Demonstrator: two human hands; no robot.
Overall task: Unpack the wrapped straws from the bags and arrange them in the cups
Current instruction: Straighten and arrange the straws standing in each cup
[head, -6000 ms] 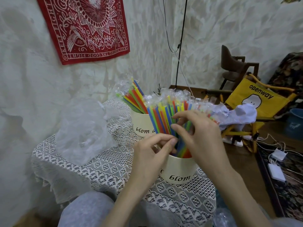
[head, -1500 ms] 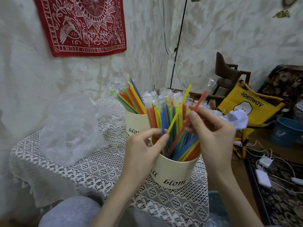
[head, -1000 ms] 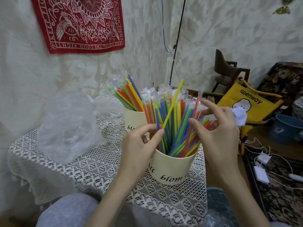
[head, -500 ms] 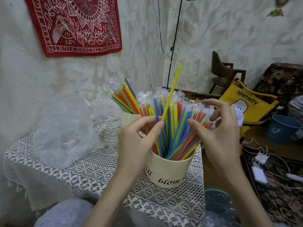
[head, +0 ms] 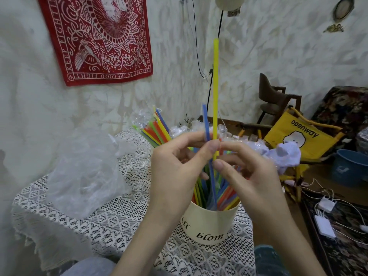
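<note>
Biggest thing in the shot is the small table with a white lace cloth over it, filling the lower left and middle. On it, out at about 9 o'clock from the hands, sits a big crumpled clear plastic bag, looks pretty much flattened and loose. Up at 11 o'clock on the wall hangs a red bandana-style cloth with white print. Over at 3 o'clock there's a yellow folding chair with "openway" on it, and a blue bucket just past it on the floor.

Front and centre, at 6 o'clock from the hands, is the near cup, cream coloured with black lettering, packed with coloured straws fanning out of the top. Behind it at roughly 11 o'clock from the hands is the far cup, mostly hidden, with its own bundle of wrapped straws leaning left, clear wrapper ends sticking up.

Both hands are together right above the near cup. The left hand has its thumb and fingers curled in, pinching a blue straw that pokes up a bit above the fingers and runs down into the cup. The right hand is pinching a yellow straw between thumb and forefinger near its bottom end, and that one stands nearly upright, way taller than everything else, its top at 12 o'clock. The fingertips of the two hands are just about touching.
</note>
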